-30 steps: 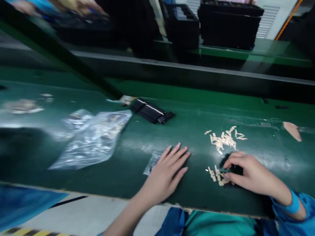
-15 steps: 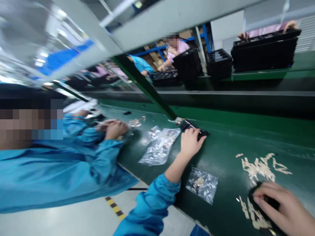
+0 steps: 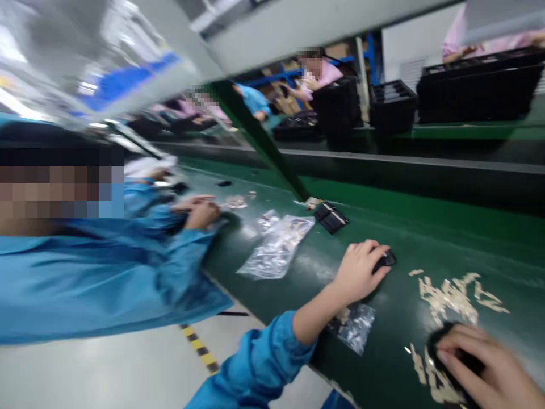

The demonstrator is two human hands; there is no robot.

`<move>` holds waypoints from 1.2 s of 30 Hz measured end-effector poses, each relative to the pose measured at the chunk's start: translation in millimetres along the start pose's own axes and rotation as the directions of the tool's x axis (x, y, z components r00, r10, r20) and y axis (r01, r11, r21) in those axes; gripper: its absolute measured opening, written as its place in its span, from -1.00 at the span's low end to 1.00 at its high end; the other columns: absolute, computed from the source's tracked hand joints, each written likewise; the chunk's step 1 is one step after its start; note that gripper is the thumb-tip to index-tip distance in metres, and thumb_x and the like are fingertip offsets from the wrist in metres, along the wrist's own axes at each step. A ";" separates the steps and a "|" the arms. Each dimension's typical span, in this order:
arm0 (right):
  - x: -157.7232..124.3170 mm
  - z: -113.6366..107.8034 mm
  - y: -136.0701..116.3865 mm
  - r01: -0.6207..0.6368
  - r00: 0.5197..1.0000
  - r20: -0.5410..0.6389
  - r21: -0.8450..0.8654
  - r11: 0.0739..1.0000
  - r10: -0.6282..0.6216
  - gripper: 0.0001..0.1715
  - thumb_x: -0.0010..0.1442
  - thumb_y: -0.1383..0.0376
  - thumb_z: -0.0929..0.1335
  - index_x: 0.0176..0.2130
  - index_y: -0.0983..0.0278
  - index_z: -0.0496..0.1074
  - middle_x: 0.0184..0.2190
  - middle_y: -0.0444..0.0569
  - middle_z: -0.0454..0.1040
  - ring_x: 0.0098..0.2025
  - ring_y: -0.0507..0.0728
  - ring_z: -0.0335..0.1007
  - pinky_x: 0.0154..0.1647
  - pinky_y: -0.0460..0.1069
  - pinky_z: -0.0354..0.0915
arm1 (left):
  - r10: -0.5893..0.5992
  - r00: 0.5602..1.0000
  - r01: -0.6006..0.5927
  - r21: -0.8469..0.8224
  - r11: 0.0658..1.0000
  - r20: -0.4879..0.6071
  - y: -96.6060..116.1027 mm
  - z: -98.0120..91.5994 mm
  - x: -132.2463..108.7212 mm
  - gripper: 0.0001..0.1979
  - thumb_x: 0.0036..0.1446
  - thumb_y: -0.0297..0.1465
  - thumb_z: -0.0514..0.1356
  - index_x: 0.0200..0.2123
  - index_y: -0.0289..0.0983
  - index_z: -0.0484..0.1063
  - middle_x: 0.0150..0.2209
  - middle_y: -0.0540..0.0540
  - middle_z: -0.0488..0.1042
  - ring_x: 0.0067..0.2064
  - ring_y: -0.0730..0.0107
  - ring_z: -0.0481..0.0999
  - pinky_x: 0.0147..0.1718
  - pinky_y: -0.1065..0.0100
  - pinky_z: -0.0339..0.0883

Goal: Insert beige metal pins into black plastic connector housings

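Note:
My left hand (image 3: 361,270) is closed around a small black rectangular part (image 3: 385,259), of which only the far end shows past the fingers. Just beyond it, two similar black parts (image 3: 331,217) lie side by side on the green bench (image 3: 383,318). My right hand (image 3: 485,360), at the lower right, has its fingers curled on a dark object (image 3: 443,335) too blurred and covered to name. Around that hand are flat cream-coloured pieces, with one pile (image 3: 449,298) behind it and a few strips (image 3: 438,375) beside it. A clear plastic bag (image 3: 360,329) lies partly under my left forearm.
A larger clear bag (image 3: 276,247) rests left of my arm. A co-worker in a blue smock (image 3: 106,278) sits close on the left, hands over the bench. A slanted green post (image 3: 272,156) meets the bench ahead. Stacks of black trays (image 3: 479,88) stand on the far line.
My left hand has moved right and nearer, away from the black parts by the post, carrying one of them. My right hand has hardly moved. The view has shifted slightly.

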State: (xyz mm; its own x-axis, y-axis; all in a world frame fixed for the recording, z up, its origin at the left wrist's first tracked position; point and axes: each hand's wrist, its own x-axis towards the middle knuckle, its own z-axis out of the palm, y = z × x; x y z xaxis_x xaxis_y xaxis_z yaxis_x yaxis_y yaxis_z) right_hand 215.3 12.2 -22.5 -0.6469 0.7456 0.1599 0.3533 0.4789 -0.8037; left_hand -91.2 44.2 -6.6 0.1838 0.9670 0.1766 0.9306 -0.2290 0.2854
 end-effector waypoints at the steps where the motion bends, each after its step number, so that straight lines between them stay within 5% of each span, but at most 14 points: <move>1: 2.1 -5.3 -6.5 -0.049 0.998 0.030 -0.011 0.999 0.050 -0.84 0.36 0.25 0.41 -0.25 0.12 0.63 -0.32 -0.03 0.64 -0.27 0.20 0.62 -0.26 -0.01 0.52 | 0.011 1.000 -0.011 -0.033 0.999 -0.002 3.3 -3.4 -1.2 -0.51 0.25 -0.30 0.38 0.21 -0.21 0.44 0.07 -0.21 0.55 0.10 0.01 0.55 0.05 0.05 0.35; 4: 8.6 -16.6 -18.1 -0.153 0.983 0.094 -0.036 0.988 0.156 -0.85 0.37 0.31 0.38 -0.20 0.16 0.60 -0.28 -0.03 0.63 -0.19 0.20 0.57 -0.14 0.07 0.45 | 0.010 0.999 -0.015 -0.136 0.991 -0.037 8.0 -13.4 -10.4 -0.55 0.32 -0.30 0.30 0.23 -0.28 0.42 0.12 -0.34 0.50 0.15 -0.20 0.47 0.07 -0.10 0.26; 7: 11.9 -19.0 -22.5 -0.221 0.961 0.140 -0.138 0.966 0.240 -0.98 0.28 0.30 0.48 -0.22 0.19 0.59 -0.31 -0.05 0.60 -0.20 0.24 0.51 -0.12 0.13 0.37 | 0.129 0.992 -0.126 -0.271 0.954 -0.010 18.1 -20.9 -31.8 -0.79 0.40 -0.37 0.22 0.06 -0.20 0.51 0.00 -0.18 0.57 0.02 0.03 0.54 0.00 0.06 0.27; 9: 12.3 -16.4 -25.9 -0.226 0.951 0.163 -0.211 0.951 0.262 -0.81 0.20 0.28 0.55 -0.15 0.21 0.59 -0.26 -0.03 0.61 -0.15 0.28 0.49 -0.08 0.18 0.34 | 0.285 0.957 -0.243 -0.392 0.887 0.050 31.2 -22.5 -48.0 -0.85 0.41 -0.40 0.22 0.00 -0.17 0.53 -0.09 -0.10 0.58 -0.07 0.15 0.55 -0.06 0.14 0.26; 12: 12.4 -9.7 -30.7 -0.179 0.954 0.186 -0.281 0.943 0.236 -0.59 0.17 0.30 0.57 0.01 0.21 0.56 -0.12 0.02 0.58 -0.05 0.32 0.43 -0.02 0.21 0.29 | 0.357 0.922 -0.261 -0.446 0.856 0.147 50.6 -15.3 -62.3 -0.88 0.42 -0.41 0.21 -0.05 -0.20 0.53 -0.13 -0.08 0.57 -0.10 0.17 0.54 -0.10 0.16 0.23; 16: 13.6 -5.1 -31.3 -0.150 0.952 0.208 -0.318 0.936 0.224 -0.78 0.20 0.36 0.55 -0.13 0.20 0.57 -0.17 -0.01 0.53 -0.08 0.30 0.39 -0.07 0.18 0.24 | 0.359 0.905 -0.251 -0.395 0.884 0.228 61.2 2.0 -60.6 -0.92 0.39 -0.37 0.26 -0.10 -0.21 0.54 -0.12 -0.11 0.55 -0.06 0.08 0.50 -0.14 0.16 0.21; 21: 16.6 -18.6 -26.7 -0.254 0.952 0.158 -0.074 0.964 0.263 -0.76 0.10 0.53 0.54 -0.35 0.23 0.52 -0.31 -0.11 0.51 -0.17 0.18 0.41 -0.08 0.09 0.26 | 0.333 0.878 -0.175 -0.415 0.893 0.345 71.5 3.6 -51.2 -0.94 0.31 -0.38 0.34 -0.22 -0.23 0.54 -0.19 -0.08 0.54 -0.09 0.06 0.49 -0.16 0.16 0.23; 24: 18.8 -29.1 -24.3 -0.319 0.947 0.096 0.173 0.932 0.307 -0.78 0.10 0.48 0.54 -0.40 0.23 0.51 -0.35 -0.14 0.51 -0.23 0.12 0.43 -0.14 0.04 0.28 | 0.323 0.854 -0.115 -0.458 0.881 0.407 78.8 -4.3 -43.7 -0.78 0.22 -0.26 0.43 -0.16 -0.23 0.55 -0.19 -0.08 0.56 -0.11 0.03 0.51 -0.16 0.13 0.27; 26: 19.5 -32.0 -22.7 -0.340 0.938 0.046 0.312 0.887 0.344 -0.82 0.12 0.41 0.55 -0.40 0.22 0.51 -0.37 -0.15 0.49 -0.28 0.10 0.40 -0.22 0.01 0.27 | 0.302 0.874 -0.055 -0.541 0.839 0.380 81.7 -9.3 -37.0 -0.68 0.20 -0.18 0.44 -0.07 -0.20 0.56 -0.14 -0.07 0.60 -0.09 0.05 0.54 -0.09 0.10 0.30; 30: 18.6 -28.0 -20.0 -0.325 0.910 -0.078 0.476 0.817 0.407 -0.81 0.15 0.26 0.56 -0.39 0.21 0.52 -0.42 -0.16 0.43 -0.39 0.07 0.26 -0.35 -0.01 0.19 | 0.211 0.944 0.037 -0.714 0.699 0.255 82.6 -17.6 -19.2 -0.84 0.42 -0.28 0.21 -0.20 -0.15 0.58 -0.21 0.02 0.64 -0.17 0.25 0.58 -0.06 0.19 0.31; 32: 18.2 -25.4 -19.9 -0.321 0.897 -0.115 0.495 0.807 0.427 -0.85 0.14 0.26 0.57 -0.28 0.19 0.58 -0.33 -0.12 0.48 -0.36 0.08 0.29 -0.35 -0.01 0.21 | 0.225 0.944 0.019 -0.719 0.694 0.242 81.6 -22.2 -8.5 -0.77 0.46 -0.34 0.12 -0.24 -0.17 0.55 -0.26 0.01 0.60 -0.20 0.28 0.55 -0.12 0.22 0.30; 36: 19.1 -24.7 -22.4 -0.334 0.909 -0.071 0.470 0.817 0.412 -0.81 0.16 0.28 0.54 -0.16 0.17 0.65 -0.24 -0.07 0.56 -0.32 0.09 0.37 -0.36 -0.01 0.25 | 0.387 0.869 -0.149 -0.583 0.799 0.308 82.1 -30.6 11.1 -0.69 0.49 -0.38 -0.01 -0.34 -0.21 0.39 -0.38 0.01 0.44 -0.30 0.27 0.44 -0.22 0.21 0.24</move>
State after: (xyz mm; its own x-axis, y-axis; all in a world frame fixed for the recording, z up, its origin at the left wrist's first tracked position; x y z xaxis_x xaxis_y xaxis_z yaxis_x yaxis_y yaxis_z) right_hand 211.7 27.1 12.7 -0.3944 0.9074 -0.1450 0.1868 -0.0753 -0.9795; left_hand -22.4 32.6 47.7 0.6173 0.7863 -0.0261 0.5314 -0.3924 0.7508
